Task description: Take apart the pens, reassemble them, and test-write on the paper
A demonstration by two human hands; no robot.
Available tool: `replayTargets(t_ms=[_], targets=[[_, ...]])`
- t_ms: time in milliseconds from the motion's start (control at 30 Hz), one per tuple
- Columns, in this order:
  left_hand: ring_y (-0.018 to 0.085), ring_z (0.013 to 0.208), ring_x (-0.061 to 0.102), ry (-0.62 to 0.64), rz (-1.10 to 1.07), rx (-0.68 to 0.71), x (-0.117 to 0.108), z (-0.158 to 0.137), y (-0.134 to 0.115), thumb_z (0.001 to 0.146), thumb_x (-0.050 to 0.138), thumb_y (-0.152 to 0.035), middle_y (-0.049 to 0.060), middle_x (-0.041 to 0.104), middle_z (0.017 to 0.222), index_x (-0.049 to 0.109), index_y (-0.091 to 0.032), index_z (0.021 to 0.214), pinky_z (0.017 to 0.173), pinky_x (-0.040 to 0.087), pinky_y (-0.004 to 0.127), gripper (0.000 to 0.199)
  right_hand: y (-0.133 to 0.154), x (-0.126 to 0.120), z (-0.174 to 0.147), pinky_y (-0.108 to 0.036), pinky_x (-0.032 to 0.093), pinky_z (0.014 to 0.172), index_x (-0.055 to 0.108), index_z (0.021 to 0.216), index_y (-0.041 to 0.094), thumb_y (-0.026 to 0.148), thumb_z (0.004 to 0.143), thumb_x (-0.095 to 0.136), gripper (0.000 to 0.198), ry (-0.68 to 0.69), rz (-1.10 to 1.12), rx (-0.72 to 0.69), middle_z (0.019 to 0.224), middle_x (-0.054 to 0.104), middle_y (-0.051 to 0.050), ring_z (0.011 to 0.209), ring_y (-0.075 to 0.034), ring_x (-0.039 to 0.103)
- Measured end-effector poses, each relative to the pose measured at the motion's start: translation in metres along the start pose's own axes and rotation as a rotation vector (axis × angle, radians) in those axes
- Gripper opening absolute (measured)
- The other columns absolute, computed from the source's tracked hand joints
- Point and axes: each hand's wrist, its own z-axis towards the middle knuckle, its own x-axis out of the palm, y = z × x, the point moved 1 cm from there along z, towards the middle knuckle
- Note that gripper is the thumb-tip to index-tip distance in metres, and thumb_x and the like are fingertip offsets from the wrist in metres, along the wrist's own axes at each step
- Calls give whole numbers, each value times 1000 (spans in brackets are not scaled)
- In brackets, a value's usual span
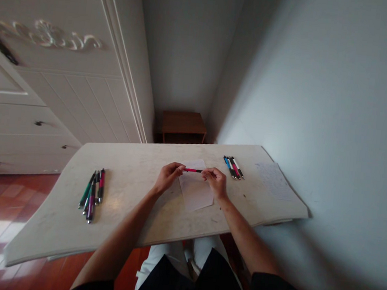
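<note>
A pink pen [193,170] with a black grip is stretched level between my two hands. The fingers of my left hand [169,175] pinch its left end. At the black right end, my right hand [216,180] is closed on it with thumb and fingertips. Beneath the pen lies a sheet of white paper [196,193], partly covered by my hands. Several pens [234,168] in blue, white and pink rest side by side just right of my right hand. Far to the left is a loose pile of green, purple, dark and pink pens [92,194].
The pale table [136,171] has a handwritten sheet [274,180] near its right edge, by the wall [352,133]. A white cabinet [76,83] stands at the left. Beyond the table's far edge is a low brown wooden stool or small table [184,122].
</note>
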Motion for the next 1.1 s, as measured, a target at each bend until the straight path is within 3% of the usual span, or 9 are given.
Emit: replayTargets(t_ms=[200,333,400,567,633,733,867,967,1100], targets=[[20,86,65,10,-34,105,-1,1,0,75,74,-43,9,70,93,72,-16,87,77,52,31,30,-2,-1,0,-25,50,55,71,77,18,42,77,73,25,5,3,-7,65,69,-2,57,-14,61],[20,93,65,-33,-141,70,0,2,-1,71,78,-40,11,67,110,63,-17,113,79,53,32,51,0,-1,-1,-25,50,56,71,77,18,41,77,73,24,-1,-1,-10,65,68,-2,57,-13,61],[17,84,64,-65,-145,49,0,2,-1,74,74,-44,10,68,103,61,-16,118,71,53,28,53,0,-1,-1,-25,50,55,71,77,17,42,76,73,25,-10,-4,-6,64,68,-2,56,-14,61],[10,53,51,-22,-80,-7,0,2,-1,82,63,-51,1,61,65,69,-12,92,53,44,23,41,0,-2,-2,-25,50,55,71,76,18,42,76,73,25,-9,-11,-24,66,68,-2,56,-13,61],[11,56,54,-10,-107,6,0,2,-1,79,68,-48,1,62,65,70,-12,89,55,45,24,37,0,-2,-2,-25,50,55,71,76,18,42,76,73,24,-5,-15,-28,66,69,-2,56,-14,61],[15,75,62,-2,-157,59,0,2,-2,73,76,-41,6,68,81,70,-13,86,70,50,28,32,0,-2,-2,-24,49,55,71,77,18,41,77,73,23,-10,-15,-29,64,68,-2,56,-13,60],[20,93,64,-30,-195,52,0,3,-4,69,79,-39,9,68,102,67,-16,103,80,51,32,44,-2,-2,-2,-25,49,54,71,78,18,41,77,73,24,-25,-6,-16,63,67,-1,55,-13,60],[16,78,63,-74,-120,11,0,3,-3,78,69,-49,7,68,90,65,-15,108,68,50,27,45,-3,-2,-1,-25,50,55,70,78,18,41,76,74,24,-30,5,-6,65,68,-2,56,-14,61],[11,55,51,-2,-20,-10,0,3,0,85,56,-56,2,60,62,68,-13,82,54,43,24,46,-4,-3,-2,-25,50,56,70,78,18,41,74,75,24,-33,-6,-9,65,68,-1,57,-14,61]])
